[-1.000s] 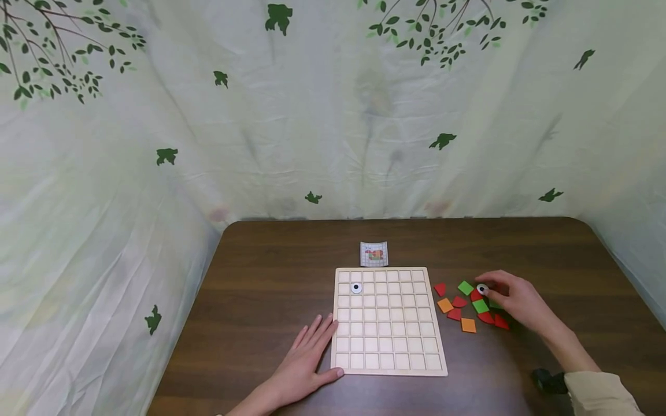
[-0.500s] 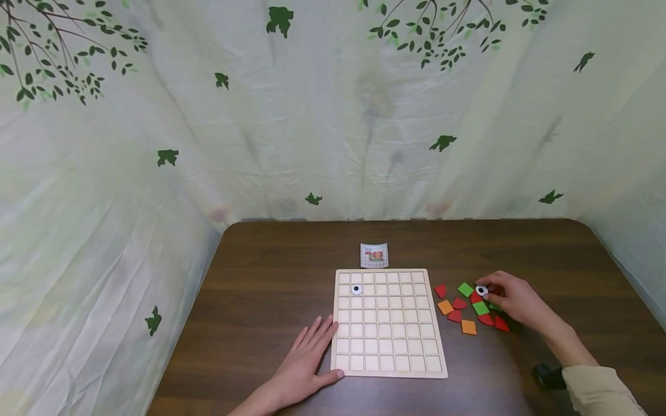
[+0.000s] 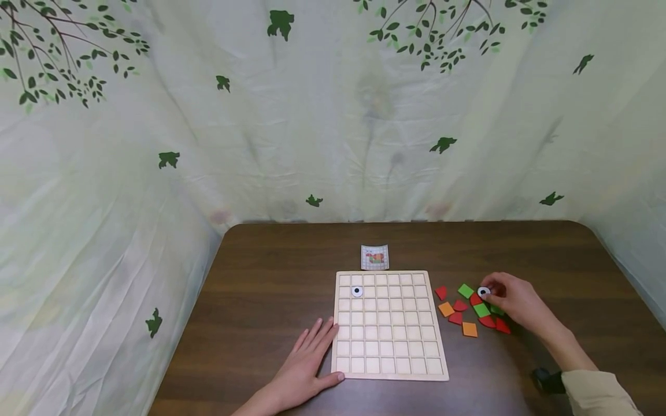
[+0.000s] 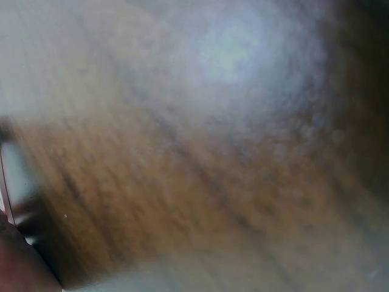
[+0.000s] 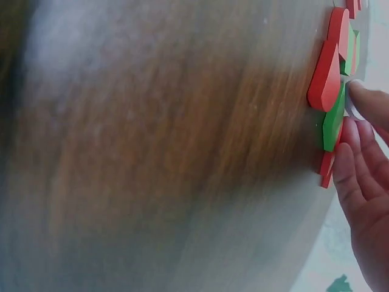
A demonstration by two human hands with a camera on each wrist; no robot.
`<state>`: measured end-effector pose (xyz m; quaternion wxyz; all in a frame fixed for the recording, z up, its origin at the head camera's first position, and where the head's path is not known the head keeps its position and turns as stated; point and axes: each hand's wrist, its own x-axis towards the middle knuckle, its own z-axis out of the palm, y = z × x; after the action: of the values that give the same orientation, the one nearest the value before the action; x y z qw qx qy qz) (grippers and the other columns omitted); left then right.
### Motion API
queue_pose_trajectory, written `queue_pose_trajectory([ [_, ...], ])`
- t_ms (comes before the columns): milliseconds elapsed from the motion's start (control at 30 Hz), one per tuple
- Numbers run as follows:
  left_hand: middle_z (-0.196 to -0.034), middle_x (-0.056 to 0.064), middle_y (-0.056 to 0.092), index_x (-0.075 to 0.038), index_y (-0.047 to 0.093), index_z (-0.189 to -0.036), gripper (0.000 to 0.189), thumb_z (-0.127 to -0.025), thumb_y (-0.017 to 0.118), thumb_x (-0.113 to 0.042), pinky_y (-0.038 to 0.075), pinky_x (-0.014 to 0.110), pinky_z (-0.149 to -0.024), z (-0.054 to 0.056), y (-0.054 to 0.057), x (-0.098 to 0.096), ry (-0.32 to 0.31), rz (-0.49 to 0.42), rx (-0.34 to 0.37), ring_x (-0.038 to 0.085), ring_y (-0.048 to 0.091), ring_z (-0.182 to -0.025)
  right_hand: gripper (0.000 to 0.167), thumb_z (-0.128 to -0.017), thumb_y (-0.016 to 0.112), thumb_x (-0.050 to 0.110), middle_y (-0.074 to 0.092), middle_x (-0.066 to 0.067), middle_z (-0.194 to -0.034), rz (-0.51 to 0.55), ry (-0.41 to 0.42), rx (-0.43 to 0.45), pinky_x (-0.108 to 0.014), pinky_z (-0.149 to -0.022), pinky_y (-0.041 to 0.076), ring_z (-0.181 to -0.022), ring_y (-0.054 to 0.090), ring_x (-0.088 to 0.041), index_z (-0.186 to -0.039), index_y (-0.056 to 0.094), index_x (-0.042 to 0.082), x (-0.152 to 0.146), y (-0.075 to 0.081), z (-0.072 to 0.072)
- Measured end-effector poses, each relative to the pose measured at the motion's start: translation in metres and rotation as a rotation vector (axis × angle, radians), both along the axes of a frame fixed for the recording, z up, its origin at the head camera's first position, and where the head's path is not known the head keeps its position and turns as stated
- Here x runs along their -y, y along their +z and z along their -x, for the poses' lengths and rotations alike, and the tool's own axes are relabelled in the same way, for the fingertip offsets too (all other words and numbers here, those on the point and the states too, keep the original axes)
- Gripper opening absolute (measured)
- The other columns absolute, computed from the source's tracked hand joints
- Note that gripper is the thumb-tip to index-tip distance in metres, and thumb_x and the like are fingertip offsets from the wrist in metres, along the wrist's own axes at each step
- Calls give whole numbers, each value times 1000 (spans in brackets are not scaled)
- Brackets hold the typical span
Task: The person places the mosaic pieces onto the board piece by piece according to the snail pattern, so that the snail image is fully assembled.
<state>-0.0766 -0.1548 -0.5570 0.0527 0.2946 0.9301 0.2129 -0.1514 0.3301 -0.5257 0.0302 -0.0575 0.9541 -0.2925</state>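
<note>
In the head view a pale wooden grid board lies flat on the dark table. One round eye piece, white with a black dot, sits in its second row near the left. My left hand rests with straight, spread fingers along the board's lower left edge. To the right of the board, my right hand pinches another round eye piece between thumb and fingertips, over the loose tiles. The right wrist view shows that hand's fingers beside a green tile and a red rounded tile.
Loose tiles lie right of the board: orange squares, green squares and several red pieces. A small picture card stands behind the board's top edge. The brown table ends at a leaf-printed curtain.
My right hand has shifted very slightly, still pinching the round eye piece. My left hand stays on the board's edge. The whole head view has drifted down a little.
</note>
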Motion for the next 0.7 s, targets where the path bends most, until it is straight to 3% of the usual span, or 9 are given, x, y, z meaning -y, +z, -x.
queue_pose_trajectory([
  [433, -163, 5, 20, -13, 27, -157, 88, -91, 56, -63, 15, 51, -113, -1, -2, 0, 3, -8, -15, 28, 15, -148, 18, -89, 72, 6, 65, -7, -96, 87, -73, -91, -42, -74, 55, -83, 60, -24, -105, 67, 8, 27, 10, -4],
  [700, -163, 4, 19, -14, 26, -157, 88, -91, 54, -64, 14, 50, -114, -1, -1, 1, 7, -2, -9, 28, 13, -149, 17, -89, 73, 9, 65, 0, -94, 178, -60, -138, -27, -72, 53, -82, 60, -18, -105, 67, 13, 62, 4, 0],
])
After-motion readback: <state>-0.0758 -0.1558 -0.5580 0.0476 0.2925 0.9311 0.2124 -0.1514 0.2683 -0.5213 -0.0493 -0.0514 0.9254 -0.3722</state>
